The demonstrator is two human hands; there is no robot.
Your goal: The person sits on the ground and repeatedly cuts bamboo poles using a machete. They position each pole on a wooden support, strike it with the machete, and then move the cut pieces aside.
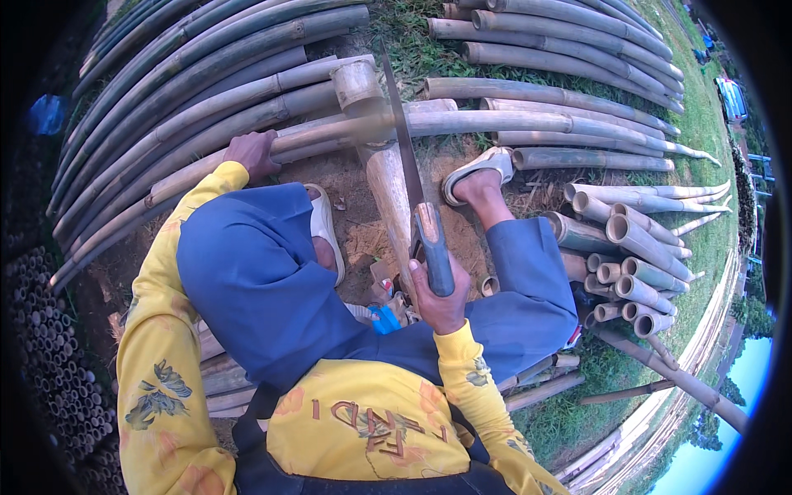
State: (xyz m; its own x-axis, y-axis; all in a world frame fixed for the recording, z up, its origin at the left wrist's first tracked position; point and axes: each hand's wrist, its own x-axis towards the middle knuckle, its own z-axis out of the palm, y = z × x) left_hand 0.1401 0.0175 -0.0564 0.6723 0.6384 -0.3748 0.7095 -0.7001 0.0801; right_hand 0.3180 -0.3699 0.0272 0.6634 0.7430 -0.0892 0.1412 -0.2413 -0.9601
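My right hand (pixel 445 299) is wrapped round the dark handle of a hand saw (pixel 409 157). Its long narrow blade points away from me and crosses a long bamboo pole (pixel 487 123). The pole lies crosswise in front of me, blurred near the blade. To the left of the saw, my left hand (pixel 252 155) is closed over the pole. Under the crossing, a pale wooden post (pixel 386 194) slants toward me between my feet. A short, thick bamboo piece (pixel 356 85) stands just beyond the pole. Whether the blade is sunk into the bamboo is hard to tell.
Long bamboo poles (pixel 214 66) lie in rows at far left, with more poles (pixel 569 54) at far right. Cut bamboo tubes (pixel 639 235) are stacked on my right. Many tube ends (pixel 62 363) show at lower left. A blue wrapper (pixel 384 319) lies near my right hand.
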